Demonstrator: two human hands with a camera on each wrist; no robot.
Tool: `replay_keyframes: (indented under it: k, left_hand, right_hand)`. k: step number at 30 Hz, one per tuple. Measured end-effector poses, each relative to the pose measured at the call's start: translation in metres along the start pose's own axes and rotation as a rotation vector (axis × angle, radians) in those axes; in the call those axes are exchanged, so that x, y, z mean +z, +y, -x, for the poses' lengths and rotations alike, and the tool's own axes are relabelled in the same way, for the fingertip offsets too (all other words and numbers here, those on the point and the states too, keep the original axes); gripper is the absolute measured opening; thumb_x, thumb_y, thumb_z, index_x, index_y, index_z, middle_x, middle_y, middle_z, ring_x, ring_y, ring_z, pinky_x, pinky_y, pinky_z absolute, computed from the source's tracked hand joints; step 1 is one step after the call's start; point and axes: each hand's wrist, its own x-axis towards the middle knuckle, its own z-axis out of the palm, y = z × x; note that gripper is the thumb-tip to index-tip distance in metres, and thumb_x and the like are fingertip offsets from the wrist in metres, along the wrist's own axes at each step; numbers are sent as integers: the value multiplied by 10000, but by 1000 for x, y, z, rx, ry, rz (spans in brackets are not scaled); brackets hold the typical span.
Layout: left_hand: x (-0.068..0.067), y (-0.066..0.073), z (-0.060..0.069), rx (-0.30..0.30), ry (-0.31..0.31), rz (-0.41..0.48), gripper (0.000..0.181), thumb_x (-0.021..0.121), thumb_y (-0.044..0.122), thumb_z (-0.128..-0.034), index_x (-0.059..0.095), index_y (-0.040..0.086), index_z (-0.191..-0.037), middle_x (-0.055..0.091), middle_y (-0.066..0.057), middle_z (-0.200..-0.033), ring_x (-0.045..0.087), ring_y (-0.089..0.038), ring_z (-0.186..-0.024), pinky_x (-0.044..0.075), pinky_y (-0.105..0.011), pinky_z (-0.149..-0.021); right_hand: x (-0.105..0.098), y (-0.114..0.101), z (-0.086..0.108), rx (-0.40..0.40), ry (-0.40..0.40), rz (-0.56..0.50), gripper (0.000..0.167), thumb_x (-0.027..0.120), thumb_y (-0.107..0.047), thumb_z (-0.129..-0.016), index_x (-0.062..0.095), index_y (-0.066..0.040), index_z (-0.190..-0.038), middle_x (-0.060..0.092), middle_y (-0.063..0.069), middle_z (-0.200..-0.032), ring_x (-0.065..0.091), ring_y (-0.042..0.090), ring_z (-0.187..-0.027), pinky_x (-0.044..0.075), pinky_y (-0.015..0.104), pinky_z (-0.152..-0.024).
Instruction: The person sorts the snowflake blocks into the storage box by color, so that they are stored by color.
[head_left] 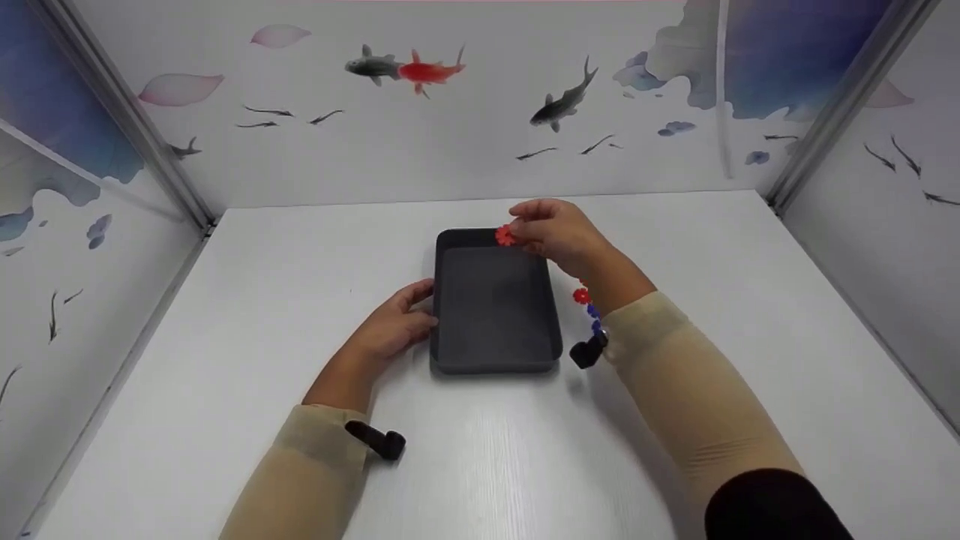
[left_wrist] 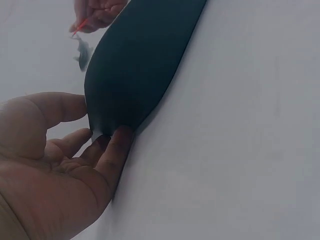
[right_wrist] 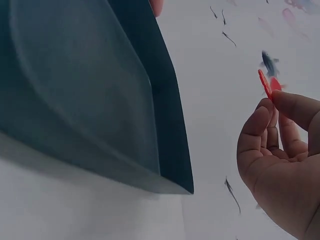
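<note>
A dark grey rectangular tray point(head_left: 495, 307) sits on the white table. My left hand point(head_left: 397, 324) holds its left side; in the left wrist view the thumb and fingers point(left_wrist: 117, 150) touch the outer wall near rim and base. Over the tray's far right corner, my right hand point(head_left: 555, 232) pinches a red flower-shaped plastic disc point(head_left: 505, 235) between thumb and fingertips. That red disc point(right_wrist: 265, 85) appears edge-on in the right wrist view, apart from the tray.
Right of the tray, partly hidden by the right forearm, lie another red flower-shaped disc point(head_left: 581, 295) and small blue pieces point(head_left: 594, 310). White panels printed with fish point(head_left: 562, 105) border the table point(head_left: 285, 262) at the back and sides.
</note>
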Motion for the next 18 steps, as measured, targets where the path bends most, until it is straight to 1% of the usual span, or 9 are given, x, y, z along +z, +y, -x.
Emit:
replay_keyframes:
  k: [5, 9, 12, 15, 18]
  left_hand:
    - [-1, -2, -1, 0, -6, 4, 760, 623, -20, -957, 393, 175, -1655, 351, -13, -1741, 444, -235, -1549, 426, -455, -1241]
    - [-1, -2, 0, 1, -6, 0, 750, 619, -7, -963, 396, 177, -1655, 353, -13, -1741, 459, -241, -1537, 432, -454, -1236]
    - [-1, -1, 1, -4, 6, -10, 741, 624, 3, -962, 411, 192, -1647, 373, -2, -1729, 472, -233, -1525, 440, -451, -1230]
    - [-1, 1, 1, -17, 16, -20, 734, 630, 12, -962, 427, 213, -1638, 389, 12, -1717, 487, -226, -1508, 442, -453, -1234]
    - [1, 1, 0, -23, 20, -21, 726, 640, 20, -960, 446, 233, -1627, 401, 28, -1704, 513, -215, -1482, 444, -451, -1239]
  right_hand:
    - [19, -3, -16, -2, -47, -54, 305, 758, -149, -991, 721, -145, -1294, 700, 57, -1195, 687, 191, -1046, 579, 353, -938]
    - [33, -5, -31, -2, -72, -109, 308, 737, -107, -1001, 716, -125, -1307, 707, 56, -1138, 687, 184, -1002, 572, 356, -939]
    - [44, -2, -45, 20, -91, -135, 309, 726, -93, -1006, 715, -124, -1314, 717, 55, -1110, 679, 182, -960, 569, 374, -952]
    - [52, 5, -56, 49, -87, -128, 301, 731, -113, -1006, 721, -147, -1304, 720, 62, -1112, 673, 186, -948, 567, 402, -994]
    - [58, 14, -65, 56, -54, -108, 285, 735, -137, -1005, 726, -171, -1288, 718, 79, -1154, 672, 203, -972, 563, 442, -1058]
